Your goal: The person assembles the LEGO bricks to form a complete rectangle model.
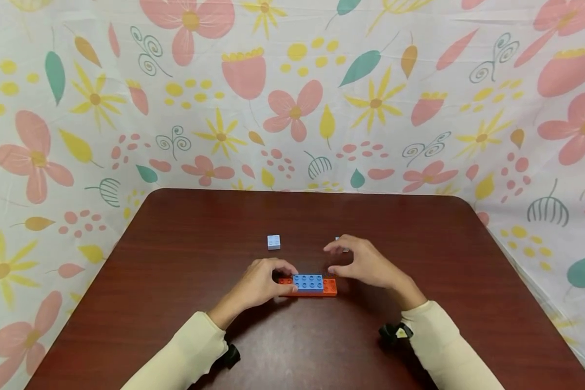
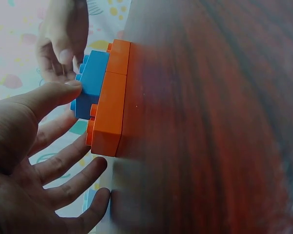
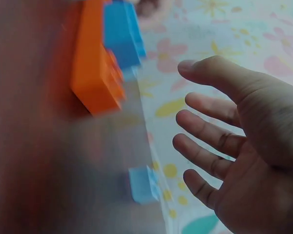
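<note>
Two orange-red building bricks lie end to end as a base (image 1: 330, 287), their seam showing in the left wrist view (image 2: 111, 102). Across that seam sits a blue brick (image 1: 308, 282) with studs up. My left hand (image 1: 260, 281) holds the blue brick near its left end, thumb on the near side and index finger behind; the other fingers are spread in the left wrist view. To the right of the stack, my right hand (image 1: 368, 264) hovers with thumb and fingers apart, touching nothing. Behind it a pale blue brick (image 3: 143, 185) is partly hidden in the head view.
Another small pale blue brick (image 1: 273, 242) stands on the dark wooden table (image 1: 200, 233), beyond my left hand. A flower-printed cloth (image 1: 292, 108) hangs behind the table and along its sides.
</note>
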`<action>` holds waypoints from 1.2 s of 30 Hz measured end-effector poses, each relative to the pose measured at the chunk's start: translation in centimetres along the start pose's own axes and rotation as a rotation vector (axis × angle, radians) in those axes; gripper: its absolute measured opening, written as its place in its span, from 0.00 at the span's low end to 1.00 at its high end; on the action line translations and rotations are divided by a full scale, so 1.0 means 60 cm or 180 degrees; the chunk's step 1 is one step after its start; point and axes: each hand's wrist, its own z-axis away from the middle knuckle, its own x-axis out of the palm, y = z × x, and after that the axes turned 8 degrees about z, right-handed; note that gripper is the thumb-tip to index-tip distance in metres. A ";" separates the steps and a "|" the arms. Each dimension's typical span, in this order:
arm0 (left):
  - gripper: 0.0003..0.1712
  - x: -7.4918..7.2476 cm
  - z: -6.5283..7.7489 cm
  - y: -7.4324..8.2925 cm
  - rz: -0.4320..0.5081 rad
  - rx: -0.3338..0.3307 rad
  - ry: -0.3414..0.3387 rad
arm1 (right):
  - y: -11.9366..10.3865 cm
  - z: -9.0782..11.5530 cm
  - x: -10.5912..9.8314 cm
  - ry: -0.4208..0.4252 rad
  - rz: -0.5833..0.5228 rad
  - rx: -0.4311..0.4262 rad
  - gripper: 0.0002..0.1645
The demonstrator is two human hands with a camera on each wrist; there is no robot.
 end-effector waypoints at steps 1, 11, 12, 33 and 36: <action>0.13 0.000 0.000 0.001 -0.0001 -0.0005 -0.0008 | 0.007 -0.003 -0.006 0.0044 0.0022 0.0023 0.26; 0.14 0.002 -0.003 0.004 -0.0057 -0.0008 -0.0032 | 0.072 -0.020 -0.025 0.0109 0.0063 0.0490 0.25; 0.14 0.002 -0.004 0.004 -0.0060 0.0001 -0.0027 | 0.078 -0.021 -0.025 0.0121 0.0085 0.0523 0.25; 0.14 -0.001 0.001 -0.001 -0.0064 -0.0001 0.0034 | 0.136 -0.047 -0.010 -0.0119 0.0057 0.0656 0.24; 0.14 0.000 0.001 -0.002 -0.0048 -0.0028 0.0028 | 0.139 -0.046 -0.008 -0.0112 0.0045 0.0663 0.23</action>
